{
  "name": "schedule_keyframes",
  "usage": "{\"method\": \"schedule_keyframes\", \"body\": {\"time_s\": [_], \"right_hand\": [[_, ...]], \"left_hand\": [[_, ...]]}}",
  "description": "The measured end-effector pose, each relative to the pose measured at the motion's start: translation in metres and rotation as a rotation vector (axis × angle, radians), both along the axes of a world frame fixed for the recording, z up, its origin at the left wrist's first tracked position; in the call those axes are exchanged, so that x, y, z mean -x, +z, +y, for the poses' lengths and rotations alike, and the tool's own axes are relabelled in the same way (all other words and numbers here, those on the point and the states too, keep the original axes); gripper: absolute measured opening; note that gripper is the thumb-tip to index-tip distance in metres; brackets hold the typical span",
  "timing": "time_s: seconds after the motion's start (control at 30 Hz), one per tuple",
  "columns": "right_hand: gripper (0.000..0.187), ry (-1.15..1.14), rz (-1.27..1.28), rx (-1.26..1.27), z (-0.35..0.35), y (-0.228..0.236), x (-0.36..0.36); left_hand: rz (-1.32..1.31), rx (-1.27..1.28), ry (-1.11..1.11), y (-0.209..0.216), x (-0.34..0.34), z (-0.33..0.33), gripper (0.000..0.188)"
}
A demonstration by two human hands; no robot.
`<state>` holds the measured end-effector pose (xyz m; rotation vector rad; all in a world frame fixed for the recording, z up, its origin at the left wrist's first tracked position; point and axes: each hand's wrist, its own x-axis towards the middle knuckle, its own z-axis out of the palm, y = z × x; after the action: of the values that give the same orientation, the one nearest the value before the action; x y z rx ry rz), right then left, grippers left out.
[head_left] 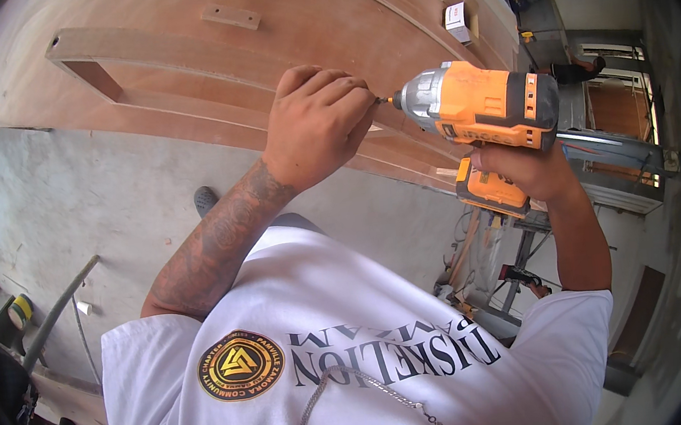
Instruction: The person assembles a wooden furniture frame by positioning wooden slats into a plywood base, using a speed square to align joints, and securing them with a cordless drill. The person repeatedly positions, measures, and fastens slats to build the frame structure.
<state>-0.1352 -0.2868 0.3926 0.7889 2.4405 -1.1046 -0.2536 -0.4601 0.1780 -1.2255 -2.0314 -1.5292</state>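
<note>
My right hand (524,168) grips the handle of an orange and black cordless impact driver (483,104), held level with its nose pointing left. Its battery (492,188) hangs below the hand. A short bit (389,99) sticks out of the silver nose. At the bit's tip, the fingers of my left hand (321,118) are pinched together; a small dark piece shows there, too small to name. Behind both hands lies a wooden frame (163,52) of long rails on a broad reddish-brown wooden panel (165,1).
A small wooden block with holes (231,17) and a white box (457,23) lie on the panel. Below it spreads a grey concrete floor (102,181). A red and black power tool (523,277) rests on a stand at right. Assorted gear sits at lower left, around a bent pipe (62,311).
</note>
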Motion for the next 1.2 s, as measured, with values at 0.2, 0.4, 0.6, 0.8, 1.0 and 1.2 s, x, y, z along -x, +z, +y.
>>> {"method": "schedule_keyframes", "body": {"time_s": [0.2, 0.4, 0.6, 0.8, 1.0, 1.2], "right_hand": [[0.045, -0.01, -0.042, -0.007, 0.004, 0.007, 0.004], [0.059, 0.281, 0.019, -0.159, 0.019, 0.012, 0.013], [0.061, 0.39, -0.074, -0.193, 0.031, 0.019, 0.028], [0.052, 0.444, -0.043, -0.23, 0.025, 0.021, 0.035], [0.049, 0.363, -0.108, -0.205, 0.026, 0.02, 0.037], [0.045, 0.385, -0.06, -0.203, 0.022, 0.017, 0.035]], "left_hand": [[0.001, 0.037, -0.012, -0.001, -0.002, -0.001, 0.017], [0.003, 0.012, -0.042, 0.0, -0.001, -0.003, 0.017], [-0.007, 0.017, -0.045, -0.002, -0.001, -0.003, 0.015], [0.002, -0.035, -0.001, -0.002, -0.004, 0.0, 0.007], [-0.018, 0.021, -0.021, -0.003, -0.003, 0.0, 0.012], [-0.009, 0.022, -0.013, -0.001, -0.003, -0.001, 0.011]]}}
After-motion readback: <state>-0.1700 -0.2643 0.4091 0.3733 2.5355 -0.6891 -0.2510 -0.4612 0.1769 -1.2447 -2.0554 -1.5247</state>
